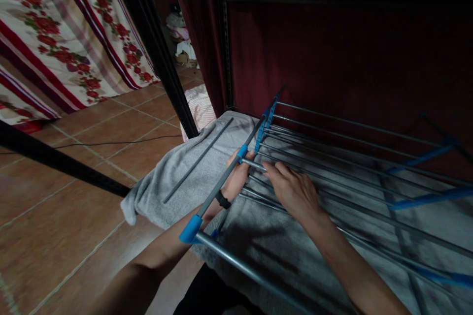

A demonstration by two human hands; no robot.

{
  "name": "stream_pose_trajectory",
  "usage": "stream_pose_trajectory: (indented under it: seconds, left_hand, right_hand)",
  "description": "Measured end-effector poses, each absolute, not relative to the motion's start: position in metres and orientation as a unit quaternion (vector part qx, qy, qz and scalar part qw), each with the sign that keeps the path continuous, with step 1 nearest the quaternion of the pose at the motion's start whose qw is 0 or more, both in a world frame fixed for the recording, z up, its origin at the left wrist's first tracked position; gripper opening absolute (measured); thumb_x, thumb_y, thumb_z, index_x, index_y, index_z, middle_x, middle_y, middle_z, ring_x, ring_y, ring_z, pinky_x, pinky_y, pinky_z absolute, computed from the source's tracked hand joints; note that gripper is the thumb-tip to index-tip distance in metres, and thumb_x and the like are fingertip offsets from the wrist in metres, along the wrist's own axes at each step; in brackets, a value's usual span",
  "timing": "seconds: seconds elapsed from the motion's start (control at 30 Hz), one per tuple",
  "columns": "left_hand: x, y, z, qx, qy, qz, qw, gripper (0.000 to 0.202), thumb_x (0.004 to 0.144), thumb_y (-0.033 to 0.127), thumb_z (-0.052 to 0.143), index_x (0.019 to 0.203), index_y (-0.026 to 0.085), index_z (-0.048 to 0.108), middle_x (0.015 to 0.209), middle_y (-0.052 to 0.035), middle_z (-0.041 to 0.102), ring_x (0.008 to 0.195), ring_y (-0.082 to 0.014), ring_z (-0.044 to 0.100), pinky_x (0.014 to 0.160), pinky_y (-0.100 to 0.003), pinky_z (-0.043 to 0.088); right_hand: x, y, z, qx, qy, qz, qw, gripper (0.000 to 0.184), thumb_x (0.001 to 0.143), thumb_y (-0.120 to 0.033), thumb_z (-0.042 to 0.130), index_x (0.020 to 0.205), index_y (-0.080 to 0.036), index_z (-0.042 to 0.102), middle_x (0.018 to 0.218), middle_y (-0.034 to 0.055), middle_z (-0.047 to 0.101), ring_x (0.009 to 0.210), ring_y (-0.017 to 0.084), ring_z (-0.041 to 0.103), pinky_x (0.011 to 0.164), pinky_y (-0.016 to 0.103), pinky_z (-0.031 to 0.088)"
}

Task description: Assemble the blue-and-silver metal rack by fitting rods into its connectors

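A metal drying rack (214, 192) with grey tubes and blue plastic joints lies across a grey blanket. My left hand (236, 177), with a black band at the wrist, is closed around the rack just below a blue connector (242, 152) on the side tube; that tube partly hides its fingers. My right hand (293, 189) is closed on a short metal crossbar (254, 163) that meets this connector. Its fingertips lie over the bar, close to my left hand. A blue corner piece (191, 229) joins the side tube to a thicker front tube (251, 273).
A loose grey rod (199, 160) lies on the blanket (155, 187), left of the rack. Black metal frame posts (162, 54) stand at the left and back. Dark red cloth (332, 64) hangs behind. A cable (121, 143) crosses the tiled floor (66, 206) near a floral curtain (74, 34).
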State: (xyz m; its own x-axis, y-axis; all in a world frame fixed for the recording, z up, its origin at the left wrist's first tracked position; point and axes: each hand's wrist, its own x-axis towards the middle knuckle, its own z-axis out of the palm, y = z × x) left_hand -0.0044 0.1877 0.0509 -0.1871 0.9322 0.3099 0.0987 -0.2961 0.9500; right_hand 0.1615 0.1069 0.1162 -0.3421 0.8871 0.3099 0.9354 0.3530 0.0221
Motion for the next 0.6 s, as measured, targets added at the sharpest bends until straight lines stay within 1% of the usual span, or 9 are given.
stream_pose_trajectory:
  seconds: [0.13, 0.27, 0.37, 0.5, 0.6]
  left_hand:
    - [-0.0042, 0.1875, 0.0501, 0.539, 0.480, 0.598, 0.349, 0.035, 0.088, 0.049, 0.069, 0.073, 0.021, 0.055, 0.068, 0.0024, 0.047, 0.065, -0.0145, 0.043, 0.065, -0.028, 0.039]
    - [-0.0040, 0.1872, 0.0501, 0.531, 0.478, 0.604, 0.354, 0.036, 0.087, 0.051, 0.070, 0.074, 0.021, 0.056, 0.070, 0.0018, 0.049, 0.067, -0.0151, 0.045, 0.065, -0.029, 0.041]
    - [-0.0047, 0.1870, 0.0486, 0.529, 0.482, 0.602, 0.354, 0.033, 0.086, 0.049, 0.071, 0.074, 0.021, 0.057, 0.072, 0.0011, 0.053, 0.069, -0.0160, 0.049, 0.068, -0.029, 0.043]
    - [-0.0061, 0.1865, 0.0492, 0.539, 0.485, 0.597, 0.342, 0.032, 0.087, 0.046, 0.071, 0.072, 0.021, 0.056, 0.071, 0.0004, 0.054, 0.069, -0.0167, 0.051, 0.071, -0.030, 0.046]
    - [-0.0075, 0.1868, 0.0530, 0.557, 0.471, 0.591, 0.345, 0.030, 0.089, 0.046, 0.069, 0.076, 0.021, 0.058, 0.071, 0.0003, 0.055, 0.069, -0.0166, 0.051, 0.071, -0.031, 0.047]
  right_hand:
    - [0.1608, 0.1065, 0.1170, -0.563, -0.812, -0.102, 0.117, 0.037, 0.108, -0.034, 0.039, 0.141, -0.029, 0.056, 0.106, 0.0043, 0.072, 0.086, 0.017, 0.069, 0.063, 0.033, 0.039]
    - [0.1596, 0.1063, 0.1188, -0.566, -0.811, -0.098, 0.111, 0.037, 0.108, -0.034, 0.040, 0.141, -0.030, 0.057, 0.108, 0.0048, 0.072, 0.084, 0.018, 0.069, 0.062, 0.033, 0.039]
    - [0.1587, 0.1067, 0.1199, -0.570, -0.810, -0.087, 0.110, 0.038, 0.108, -0.034, 0.038, 0.141, -0.030, 0.057, 0.110, 0.0054, 0.072, 0.085, 0.018, 0.069, 0.063, 0.032, 0.040]
    - [0.1577, 0.1077, 0.1191, -0.577, -0.805, -0.079, 0.111, 0.038, 0.108, -0.035, 0.038, 0.140, -0.031, 0.058, 0.110, 0.0056, 0.071, 0.085, 0.018, 0.069, 0.065, 0.031, 0.041]
    - [0.1575, 0.1089, 0.1179, -0.572, -0.807, -0.086, 0.121, 0.038, 0.108, -0.035, 0.038, 0.140, -0.030, 0.057, 0.108, 0.0058, 0.071, 0.087, 0.018, 0.068, 0.067, 0.031, 0.042]
